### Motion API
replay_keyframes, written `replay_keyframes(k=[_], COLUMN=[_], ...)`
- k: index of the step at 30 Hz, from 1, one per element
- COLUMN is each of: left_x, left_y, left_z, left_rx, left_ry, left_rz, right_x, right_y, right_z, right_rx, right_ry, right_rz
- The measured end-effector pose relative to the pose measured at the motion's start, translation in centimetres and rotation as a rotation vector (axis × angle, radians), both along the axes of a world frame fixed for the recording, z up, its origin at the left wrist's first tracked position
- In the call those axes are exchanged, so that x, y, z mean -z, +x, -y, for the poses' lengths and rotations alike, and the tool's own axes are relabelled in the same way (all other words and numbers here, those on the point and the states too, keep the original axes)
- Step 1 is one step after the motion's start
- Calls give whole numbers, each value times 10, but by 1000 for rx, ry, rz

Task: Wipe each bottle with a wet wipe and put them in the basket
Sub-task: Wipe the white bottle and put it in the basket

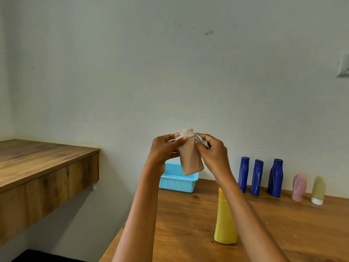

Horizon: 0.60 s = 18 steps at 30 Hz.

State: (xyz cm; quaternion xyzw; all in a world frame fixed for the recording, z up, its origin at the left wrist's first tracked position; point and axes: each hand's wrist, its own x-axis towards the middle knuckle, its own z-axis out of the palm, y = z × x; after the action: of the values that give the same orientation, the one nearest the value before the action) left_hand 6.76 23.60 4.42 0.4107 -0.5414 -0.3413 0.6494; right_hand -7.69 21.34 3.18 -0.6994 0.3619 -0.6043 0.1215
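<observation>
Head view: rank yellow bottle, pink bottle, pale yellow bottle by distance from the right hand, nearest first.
From the right hand:
1. yellow bottle, on the table below the forearm.
2. pink bottle, by the wall, right.
3. pale yellow bottle, rightmost in the row.

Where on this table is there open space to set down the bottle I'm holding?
Bare wood lies between the blue basket and the yellow bottle, and in front of the blue bottles toward the near edge. The back wall row is crowded: three blue bottles, the pink bottle and the pale yellow bottle.
</observation>
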Motion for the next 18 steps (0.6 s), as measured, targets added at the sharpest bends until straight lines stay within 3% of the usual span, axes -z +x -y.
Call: replay_keyframes(k=[4,9,18], left_x=[1,2,-1], left_y=[-7,-5,7], left_z=[2,0,-4], left_rx=[3,-51,295], left_ry=[-6,-18,-77], left_rz=[-57,-118,-111], right_x=[-1,-4,-17], right_y=[4,15,-4], right_z=[-4,-15,-18], right_rx=[30,119,-44], right_ry=[-59,-265,-235], right_rz=[-36,-242,-62])
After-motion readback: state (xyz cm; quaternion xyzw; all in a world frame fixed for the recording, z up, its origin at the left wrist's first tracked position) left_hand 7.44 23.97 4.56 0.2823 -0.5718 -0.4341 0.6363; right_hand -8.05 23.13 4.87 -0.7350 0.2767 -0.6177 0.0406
